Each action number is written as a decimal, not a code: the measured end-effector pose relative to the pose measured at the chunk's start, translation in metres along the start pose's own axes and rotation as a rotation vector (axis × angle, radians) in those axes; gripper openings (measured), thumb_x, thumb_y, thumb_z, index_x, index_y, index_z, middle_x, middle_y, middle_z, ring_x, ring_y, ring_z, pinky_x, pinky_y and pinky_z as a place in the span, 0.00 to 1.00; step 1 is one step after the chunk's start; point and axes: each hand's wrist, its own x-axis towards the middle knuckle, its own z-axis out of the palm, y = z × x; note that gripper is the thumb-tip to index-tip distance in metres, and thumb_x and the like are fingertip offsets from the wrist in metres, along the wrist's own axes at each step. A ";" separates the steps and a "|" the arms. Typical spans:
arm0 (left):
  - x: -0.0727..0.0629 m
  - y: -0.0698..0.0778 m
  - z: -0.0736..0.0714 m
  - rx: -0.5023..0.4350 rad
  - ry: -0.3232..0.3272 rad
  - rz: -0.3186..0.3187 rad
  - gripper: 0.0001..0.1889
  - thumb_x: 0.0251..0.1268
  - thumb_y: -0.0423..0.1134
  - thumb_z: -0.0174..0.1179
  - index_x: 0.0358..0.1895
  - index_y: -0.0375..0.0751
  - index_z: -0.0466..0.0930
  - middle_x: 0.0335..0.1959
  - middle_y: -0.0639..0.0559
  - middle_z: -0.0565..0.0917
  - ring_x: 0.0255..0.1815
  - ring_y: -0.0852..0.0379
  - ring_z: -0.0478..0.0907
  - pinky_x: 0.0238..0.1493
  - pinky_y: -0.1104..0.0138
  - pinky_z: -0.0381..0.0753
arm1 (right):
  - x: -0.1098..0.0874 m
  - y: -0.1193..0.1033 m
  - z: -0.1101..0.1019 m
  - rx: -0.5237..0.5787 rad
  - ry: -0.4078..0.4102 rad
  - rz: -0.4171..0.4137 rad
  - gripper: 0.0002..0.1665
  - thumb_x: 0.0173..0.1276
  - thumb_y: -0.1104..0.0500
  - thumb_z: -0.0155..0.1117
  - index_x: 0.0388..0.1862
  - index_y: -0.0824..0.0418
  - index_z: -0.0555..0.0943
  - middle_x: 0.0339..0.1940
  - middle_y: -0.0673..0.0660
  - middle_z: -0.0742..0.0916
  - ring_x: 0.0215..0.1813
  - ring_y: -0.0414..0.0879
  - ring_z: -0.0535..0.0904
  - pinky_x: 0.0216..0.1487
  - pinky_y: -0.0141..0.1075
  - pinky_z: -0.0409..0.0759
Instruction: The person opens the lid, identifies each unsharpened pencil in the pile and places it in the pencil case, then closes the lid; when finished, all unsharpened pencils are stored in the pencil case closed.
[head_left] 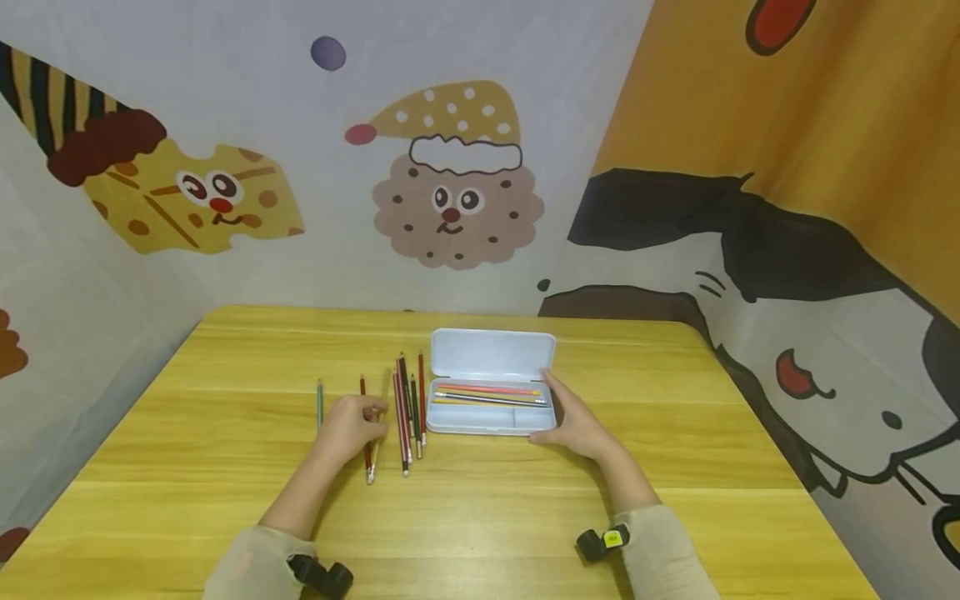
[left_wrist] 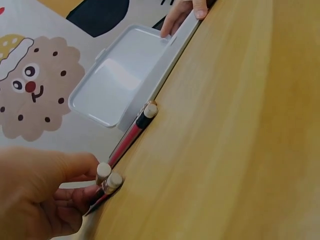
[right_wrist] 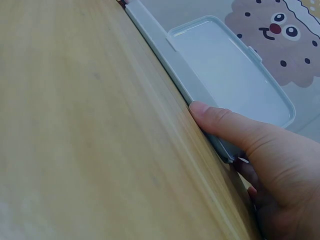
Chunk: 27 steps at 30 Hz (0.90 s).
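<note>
On the table lies a white pencil case (head_left: pixel 491 354), its lid raised, with several pencils (head_left: pixel 487 390) in its long compartment. My right hand (head_left: pixel 576 421) grips the case's right end, the thumb (right_wrist: pixel 220 120) on the front edge and the other fingers around the side, partly hidden. Left of the case, my left hand (head_left: pixel 348 429) pinches a light wooden pencil (head_left: pixel 380 433) between thumb and fingers. A dark red pencil (head_left: pixel 363 385) lies right beside it under the hand. In the left wrist view, two white eraser ends (left_wrist: pixel 103 170) show close together at the fingertips.
Several dark and red pencils (head_left: pixel 405 417) lie in a loose group between the left hand and the case. A green pencil (head_left: pixel 319 400) lies further left. The wooden table (head_left: pixel 480 517) meets a cartoon-printed cloth (head_left: pixel 457 287) at its back edge.
</note>
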 end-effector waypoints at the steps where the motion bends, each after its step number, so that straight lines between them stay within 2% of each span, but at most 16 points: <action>1: 0.000 -0.001 0.000 -0.017 0.003 -0.004 0.17 0.46 0.25 0.66 0.45 0.28 0.82 0.24 0.51 0.80 0.24 0.57 0.74 0.20 0.69 0.76 | 0.000 0.000 0.000 -0.001 0.000 0.001 0.72 0.42 0.47 0.82 0.79 0.52 0.46 0.77 0.60 0.55 0.75 0.57 0.47 0.71 0.54 0.45; 7: 0.000 -0.004 -0.003 -0.079 0.016 -0.009 0.19 0.47 0.23 0.65 0.48 0.30 0.82 0.25 0.50 0.82 0.26 0.56 0.77 0.24 0.69 0.80 | 0.001 0.001 0.000 -0.011 -0.006 0.000 0.72 0.42 0.47 0.82 0.79 0.52 0.46 0.77 0.59 0.55 0.75 0.57 0.48 0.71 0.54 0.46; 13: -0.002 0.001 -0.009 -0.053 0.058 0.067 0.16 0.50 0.24 0.66 0.46 0.32 0.84 0.25 0.51 0.82 0.23 0.57 0.76 0.22 0.70 0.79 | 0.001 0.004 0.001 -0.015 -0.008 0.008 0.72 0.42 0.46 0.82 0.79 0.51 0.46 0.77 0.59 0.55 0.75 0.57 0.48 0.71 0.54 0.46; 18: -0.003 0.012 -0.015 -0.052 0.057 0.110 0.16 0.52 0.26 0.67 0.47 0.34 0.84 0.26 0.52 0.82 0.20 0.57 0.74 0.18 0.70 0.75 | 0.000 0.004 0.001 -0.013 -0.004 -0.011 0.72 0.42 0.46 0.82 0.79 0.52 0.46 0.77 0.59 0.56 0.75 0.57 0.48 0.71 0.55 0.46; 22: -0.003 0.022 -0.018 -0.075 0.045 0.149 0.15 0.53 0.27 0.67 0.47 0.36 0.85 0.27 0.52 0.83 0.22 0.57 0.75 0.20 0.69 0.77 | 0.000 0.004 0.001 -0.009 -0.002 -0.023 0.72 0.42 0.47 0.82 0.79 0.54 0.46 0.76 0.60 0.56 0.75 0.58 0.48 0.71 0.55 0.46; 27: 0.000 0.038 -0.019 -0.105 -0.020 0.167 0.15 0.55 0.30 0.68 0.47 0.39 0.85 0.28 0.53 0.82 0.27 0.55 0.76 0.21 0.67 0.77 | 0.001 0.003 0.001 -0.004 -0.003 -0.018 0.72 0.43 0.48 0.82 0.79 0.54 0.46 0.76 0.60 0.56 0.75 0.57 0.48 0.71 0.54 0.46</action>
